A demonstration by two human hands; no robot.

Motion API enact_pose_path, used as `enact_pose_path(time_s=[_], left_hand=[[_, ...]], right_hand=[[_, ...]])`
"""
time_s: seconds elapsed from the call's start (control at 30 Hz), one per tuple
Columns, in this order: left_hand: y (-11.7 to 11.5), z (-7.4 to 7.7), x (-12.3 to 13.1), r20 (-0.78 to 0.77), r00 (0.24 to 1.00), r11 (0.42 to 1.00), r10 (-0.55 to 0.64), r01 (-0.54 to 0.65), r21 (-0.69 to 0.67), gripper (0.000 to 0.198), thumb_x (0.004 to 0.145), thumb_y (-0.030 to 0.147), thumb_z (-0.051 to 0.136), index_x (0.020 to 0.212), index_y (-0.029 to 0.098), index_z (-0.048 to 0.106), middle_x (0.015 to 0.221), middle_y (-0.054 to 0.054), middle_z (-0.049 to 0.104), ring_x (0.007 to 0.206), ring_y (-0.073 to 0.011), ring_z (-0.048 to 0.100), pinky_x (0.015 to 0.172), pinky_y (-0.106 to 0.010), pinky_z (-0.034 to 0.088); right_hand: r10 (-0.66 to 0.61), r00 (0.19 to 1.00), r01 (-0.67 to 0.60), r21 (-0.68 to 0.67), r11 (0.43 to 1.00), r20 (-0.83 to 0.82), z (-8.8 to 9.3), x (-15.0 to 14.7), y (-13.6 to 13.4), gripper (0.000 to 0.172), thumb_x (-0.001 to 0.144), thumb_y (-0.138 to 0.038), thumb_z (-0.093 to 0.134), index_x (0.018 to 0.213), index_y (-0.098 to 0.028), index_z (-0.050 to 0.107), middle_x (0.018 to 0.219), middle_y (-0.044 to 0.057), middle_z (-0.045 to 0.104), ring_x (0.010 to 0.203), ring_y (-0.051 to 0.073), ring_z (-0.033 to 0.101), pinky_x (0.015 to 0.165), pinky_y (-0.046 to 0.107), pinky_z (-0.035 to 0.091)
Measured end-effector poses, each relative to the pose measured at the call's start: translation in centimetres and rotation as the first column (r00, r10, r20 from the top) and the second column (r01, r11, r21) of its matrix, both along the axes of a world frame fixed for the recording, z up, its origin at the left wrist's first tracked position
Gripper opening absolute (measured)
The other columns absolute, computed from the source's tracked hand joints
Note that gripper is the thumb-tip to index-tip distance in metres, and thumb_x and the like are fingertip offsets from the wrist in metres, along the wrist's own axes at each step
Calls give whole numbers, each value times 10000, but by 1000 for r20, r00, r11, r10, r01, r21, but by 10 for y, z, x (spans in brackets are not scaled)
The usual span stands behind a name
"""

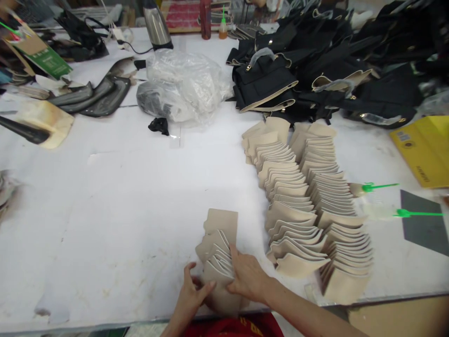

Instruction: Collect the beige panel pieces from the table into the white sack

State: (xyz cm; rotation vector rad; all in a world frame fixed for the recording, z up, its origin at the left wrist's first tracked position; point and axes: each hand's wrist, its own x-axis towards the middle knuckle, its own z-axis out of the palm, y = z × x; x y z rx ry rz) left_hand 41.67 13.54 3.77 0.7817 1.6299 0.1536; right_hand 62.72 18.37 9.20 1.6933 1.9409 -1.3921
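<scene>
Resting at lower centre: left hand (187, 292), thumb on the nearest panel, finger closure unclear from where I stand; small fan of notched beige panels (220, 255); right hand (249, 276), gripping the fan's right edge. Uneven pressure could splay it. Right of frame: two fanned rows of matching panels (298, 210), which the right forearm (305, 309) might topple by brushing.

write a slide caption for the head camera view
Left hand and right hand handle a small stack of beige pieces beside two long rows of similar ones.
</scene>
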Motion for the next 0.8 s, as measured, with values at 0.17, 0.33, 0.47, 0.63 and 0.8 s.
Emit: enact_pose_path(time_s=[0.17,0.33,0.47,0.63,0.8], left_hand=[[10,14,3,74,997,997,11,-6,-73,1042,535,722,706,1342,173,343,1008,-80,566,839,-251,638,739,-373,545],[45,40,-2,103,995,999,-1,6,-44,1117,519,677,768,1422,252,267,1327,-159,433,1064,-316,602,801,-381,551],[77,45,16,196,980,997,-25,39,-67,1252,528,651,793,1477,348,35,1468,-165,303,1178,-330,540,850,-404,537],[98,48,38,217,924,944,-314,328,-34,1258,513,687,780,1494,239,134,1471,-200,295,1234,-345,481,966,-422,469],[100,57,45,246,938,929,-246,300,-216,856,717,767,544,1433,369,296,1403,-89,452,1219,-297,510,804,-355,535]], right_hand=[[-130,984,123,-66,990,-123,-7,17,2,711,609,-398,792,1180,-144,454,948,79,668,824,297,643,662,320,461],[-249,930,241,-63,968,-270,10,34,17,682,559,-414,860,1104,-197,511,1004,32,658,867,266,627,668,280,442],[-356,876,367,-30,930,-326,16,52,12,608,592,-387,837,1090,-199,541,937,19,655,846,275,621,637,279,419],[-428,793,447,-64,892,-433,3,55,-22,554,592,-359,856,1043,-219,566,937,-17,649,807,227,610,608,241,409],[-484,742,505,-89,859,-463,8,62,-58,510,564,-345,861,949,-233,547,764,-69,543,709,170,531,563,216,346]])
